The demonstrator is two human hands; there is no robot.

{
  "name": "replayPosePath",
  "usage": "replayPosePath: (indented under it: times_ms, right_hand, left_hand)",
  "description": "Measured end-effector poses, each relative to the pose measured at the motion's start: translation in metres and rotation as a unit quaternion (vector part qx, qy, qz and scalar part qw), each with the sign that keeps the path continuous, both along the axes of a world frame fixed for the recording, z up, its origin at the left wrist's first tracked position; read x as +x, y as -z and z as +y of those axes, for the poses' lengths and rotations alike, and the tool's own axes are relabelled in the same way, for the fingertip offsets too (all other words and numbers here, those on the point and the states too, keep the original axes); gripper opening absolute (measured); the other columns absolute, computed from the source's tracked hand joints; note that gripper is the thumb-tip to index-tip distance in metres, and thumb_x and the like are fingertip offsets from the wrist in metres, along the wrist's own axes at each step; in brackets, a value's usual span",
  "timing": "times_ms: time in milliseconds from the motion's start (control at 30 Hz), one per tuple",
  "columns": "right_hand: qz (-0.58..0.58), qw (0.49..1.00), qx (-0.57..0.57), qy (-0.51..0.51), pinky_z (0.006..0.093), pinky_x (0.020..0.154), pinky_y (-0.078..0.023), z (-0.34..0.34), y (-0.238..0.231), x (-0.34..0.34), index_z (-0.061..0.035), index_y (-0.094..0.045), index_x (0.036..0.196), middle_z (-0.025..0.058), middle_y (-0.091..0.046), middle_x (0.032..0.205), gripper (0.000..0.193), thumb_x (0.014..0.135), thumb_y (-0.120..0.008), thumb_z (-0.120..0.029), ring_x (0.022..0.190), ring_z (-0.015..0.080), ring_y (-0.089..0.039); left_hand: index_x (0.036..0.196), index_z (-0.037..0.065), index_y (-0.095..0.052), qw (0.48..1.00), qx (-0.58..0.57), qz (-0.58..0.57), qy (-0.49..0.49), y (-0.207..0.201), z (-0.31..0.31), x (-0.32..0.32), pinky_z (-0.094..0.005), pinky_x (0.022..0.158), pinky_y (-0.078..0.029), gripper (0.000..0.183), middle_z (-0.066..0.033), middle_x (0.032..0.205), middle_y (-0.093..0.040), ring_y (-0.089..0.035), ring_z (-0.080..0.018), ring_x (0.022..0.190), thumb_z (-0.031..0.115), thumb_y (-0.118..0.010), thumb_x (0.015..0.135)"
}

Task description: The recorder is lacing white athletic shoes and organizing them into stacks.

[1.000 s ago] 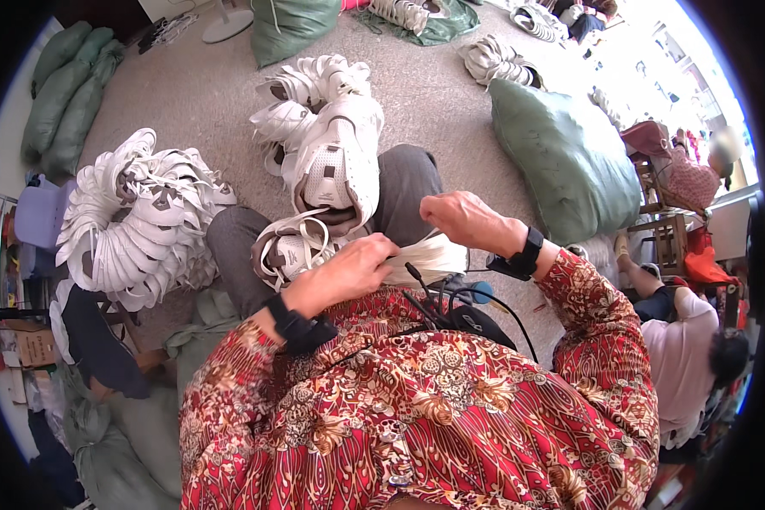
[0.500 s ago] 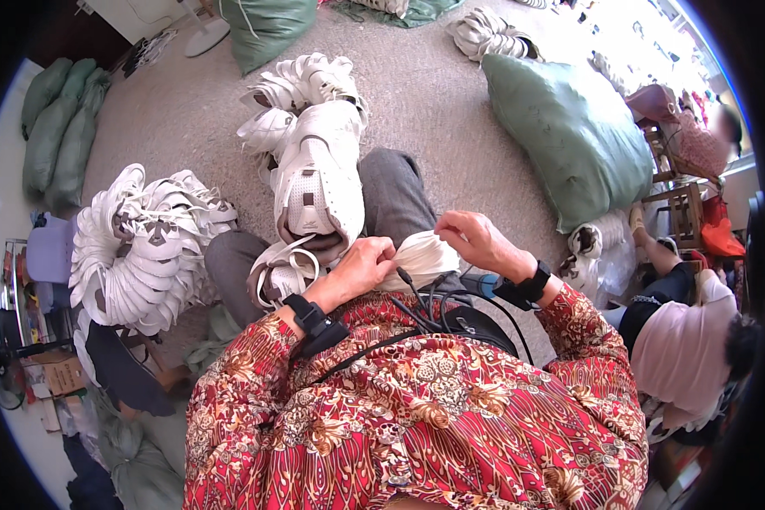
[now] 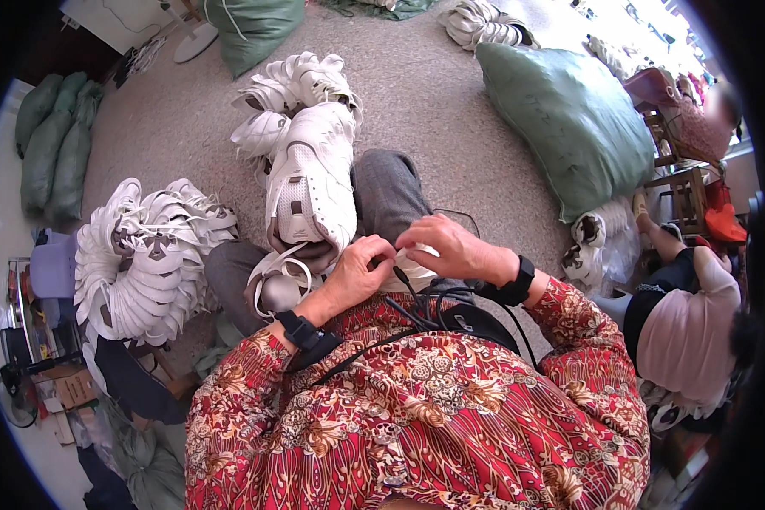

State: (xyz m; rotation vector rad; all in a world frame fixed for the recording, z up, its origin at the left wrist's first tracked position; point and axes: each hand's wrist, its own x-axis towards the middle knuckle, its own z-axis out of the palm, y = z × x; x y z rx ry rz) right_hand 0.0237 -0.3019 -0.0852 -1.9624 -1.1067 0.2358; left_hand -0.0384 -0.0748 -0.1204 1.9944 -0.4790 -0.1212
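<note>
A bundle of white shoelaces [image 3: 415, 274] lies in my lap, partly covered by my hands. My right hand [image 3: 452, 245] is closed over the bundle, its fingers bent down onto the laces. Just left of it, my left hand [image 3: 361, 267] is closed with thumb and fingertips pinched together; what lies between them is hidden. Beside that hand rests a long nested row of white and brown shoe uppers [image 3: 314, 178], stretching from my lap past my knee. Loose white laces [image 3: 274, 270] hang at its near end.
A coiled row of uppers [image 3: 157, 263] stands left of my knee. A big green sack [image 3: 569, 127] lies ahead to the right, and more green sacks [image 3: 55, 153] stand at far left. A person in a pink top [image 3: 688, 331] sits at right. Black cables [image 3: 425, 310] cross my waist.
My right hand has moved left and down onto the lace bundle, close to my left hand, covering more of it. The left hand stays at nearly the same place.
</note>
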Motion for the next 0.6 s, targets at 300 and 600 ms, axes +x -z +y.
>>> replayPosePath:
  times_ms: [300,600]
  right_hand:
    - [0.491,0.868,0.068,-0.005,0.0327,0.07,-0.052,0.007,-0.026,0.005,-0.0003,-0.065,0.097,0.006,-0.067,0.08,0.018,0.099,-0.059,-0.017,0.075,0.0211,-0.068]
    - [0.333,0.736,0.586,0.06,0.0349,0.084,-0.048,-0.083,-0.174,0.092,0.0034,-0.05,0.123,-0.003,-0.046,0.078,0.025,0.102,-0.05,-0.009,0.07,0.0119,-0.049]
  left_hand:
    - [0.114,0.001,-0.059,0.976,-0.114,0.18,0.05,-0.036,0.001,-0.002,-0.0258,0.087,-0.049,0.018,-0.001,0.101,-0.065,-0.059,-0.008,0.096,0.013,-0.059,0.1]
    - [0.108,0.003,-0.067,0.953,-0.161,0.246,0.071,-0.057,0.029,-0.006,-0.0239,0.079,-0.051,0.016,-0.0029,0.095,-0.07,-0.063,-0.0075,0.088,0.012,-0.057,0.102]
